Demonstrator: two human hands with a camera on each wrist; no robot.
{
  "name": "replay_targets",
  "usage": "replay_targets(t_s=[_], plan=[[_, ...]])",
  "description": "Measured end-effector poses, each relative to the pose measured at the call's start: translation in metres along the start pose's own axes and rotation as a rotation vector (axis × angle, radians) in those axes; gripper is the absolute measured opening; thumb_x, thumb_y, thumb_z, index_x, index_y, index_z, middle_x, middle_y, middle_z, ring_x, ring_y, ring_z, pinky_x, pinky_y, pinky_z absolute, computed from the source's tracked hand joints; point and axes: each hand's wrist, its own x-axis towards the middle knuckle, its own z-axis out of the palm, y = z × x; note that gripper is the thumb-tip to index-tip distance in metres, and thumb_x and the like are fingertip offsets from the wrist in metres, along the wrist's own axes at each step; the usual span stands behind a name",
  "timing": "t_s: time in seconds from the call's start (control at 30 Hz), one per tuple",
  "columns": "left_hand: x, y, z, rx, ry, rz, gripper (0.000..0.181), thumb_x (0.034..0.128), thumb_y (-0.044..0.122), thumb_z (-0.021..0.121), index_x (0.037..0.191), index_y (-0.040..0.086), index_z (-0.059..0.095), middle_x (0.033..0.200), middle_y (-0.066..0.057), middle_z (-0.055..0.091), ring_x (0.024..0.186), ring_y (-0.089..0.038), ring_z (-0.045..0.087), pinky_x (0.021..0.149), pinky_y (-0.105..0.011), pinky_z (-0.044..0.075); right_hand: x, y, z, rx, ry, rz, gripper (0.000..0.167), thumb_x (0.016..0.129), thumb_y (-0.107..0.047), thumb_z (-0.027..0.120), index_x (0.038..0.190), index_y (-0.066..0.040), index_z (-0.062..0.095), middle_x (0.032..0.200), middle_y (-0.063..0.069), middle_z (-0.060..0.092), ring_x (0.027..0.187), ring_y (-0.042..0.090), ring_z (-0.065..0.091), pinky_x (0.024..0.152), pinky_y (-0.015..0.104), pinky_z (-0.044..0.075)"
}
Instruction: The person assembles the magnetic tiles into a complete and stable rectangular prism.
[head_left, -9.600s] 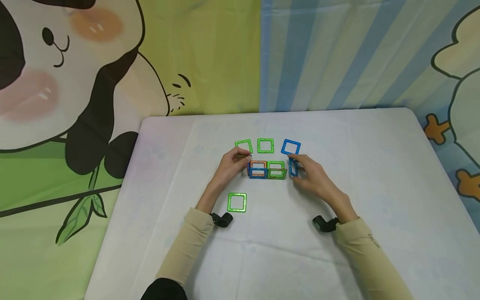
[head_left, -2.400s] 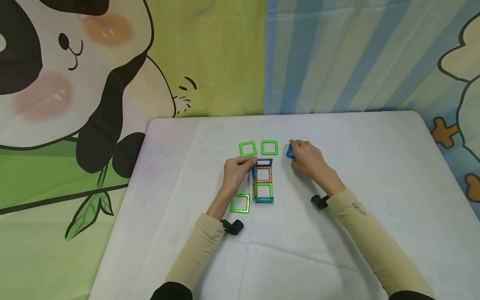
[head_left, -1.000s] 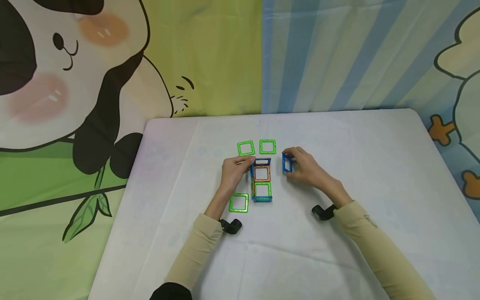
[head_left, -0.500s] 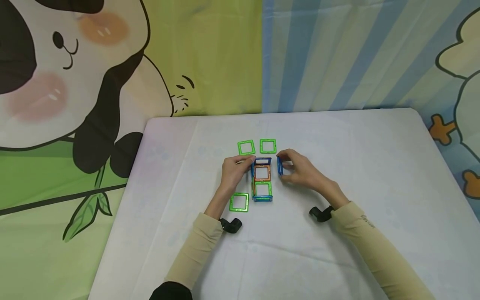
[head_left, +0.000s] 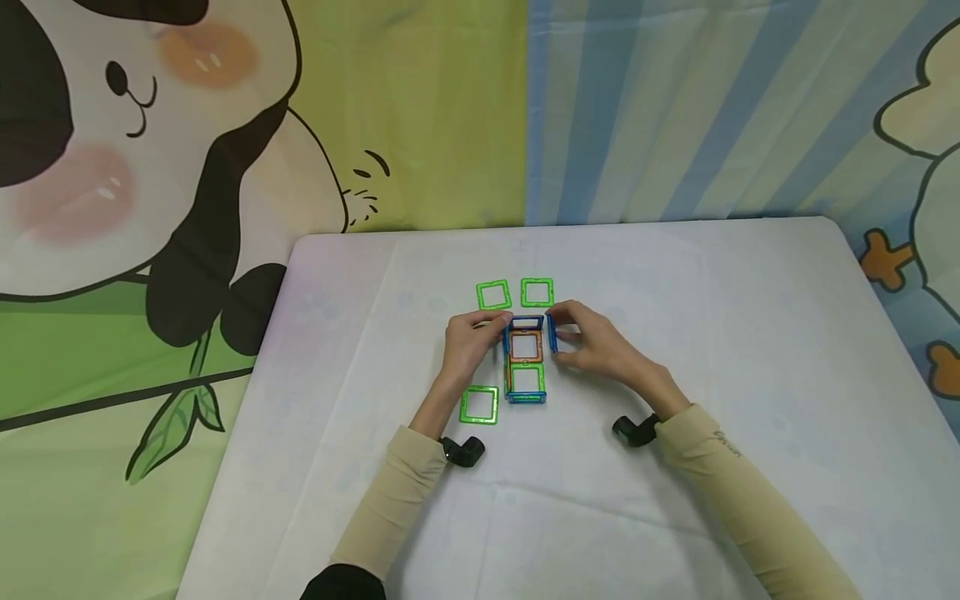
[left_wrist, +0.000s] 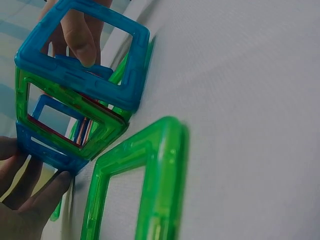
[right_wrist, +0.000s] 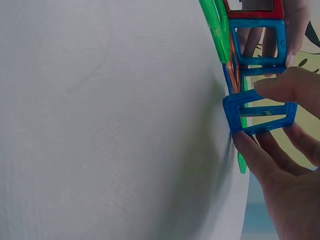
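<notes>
A low open box of square magnetic tiles stands mid-table, with orange and green tiles as its floor and blue ones at its near and far ends. My left hand pinches the blue tile at the box's far left side. To the right of the box, my right hand grips a loose blue magnetic tile upright between thumb and fingers. In the head view a narrow gap separates this tile from the box. The long left wall shows green and red edges, partly hidden by my left hand.
Two loose green tiles lie flat beyond the box. Another green tile lies near my left wrist. The white table ends at a printed cloth backdrop.
Earlier the box was turned from lying crosswise to lengthwise. My right hand has picked up the blue tile from the far right and brought it left, close to the box; my left hand stays put.
</notes>
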Motion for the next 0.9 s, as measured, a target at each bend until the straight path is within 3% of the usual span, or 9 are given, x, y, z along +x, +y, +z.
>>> replay_targets(t_s=[0.37, 0.9], plan=[[-0.0006, -0.0005, 0.0003, -0.002, -0.001, 0.002, 0.029, 0.0943, 0.028, 0.077, 0.112, 0.005, 0.079, 0.111, -0.012, 0.076, 0.095, -0.018, 0.074, 0.086, -0.029, 0.061, 0.0019, 0.0003, 0.0025, 0.017, -0.005, 0.008, 0.067, 0.080, 0.003, 0.081, 0.136, 0.003, 0.044, 0.142, 0.023, 0.054, 0.136, 0.040, 0.053, 0.112, 0.046, 0.047], [0.0007, -0.0009, 0.0007, -0.009, 0.000, -0.002, 0.029, 0.0938, 0.029, 0.077, 0.110, 0.006, 0.079, 0.112, -0.012, 0.076, 0.096, -0.017, 0.074, 0.086, -0.029, 0.060, 0.0033, 0.0017, 0.0093, 0.035, 0.036, -0.049, 0.065, 0.078, 0.006, 0.082, 0.131, 0.004, 0.044, 0.140, 0.026, 0.054, 0.133, 0.043, 0.056, 0.109, 0.045, 0.050]])
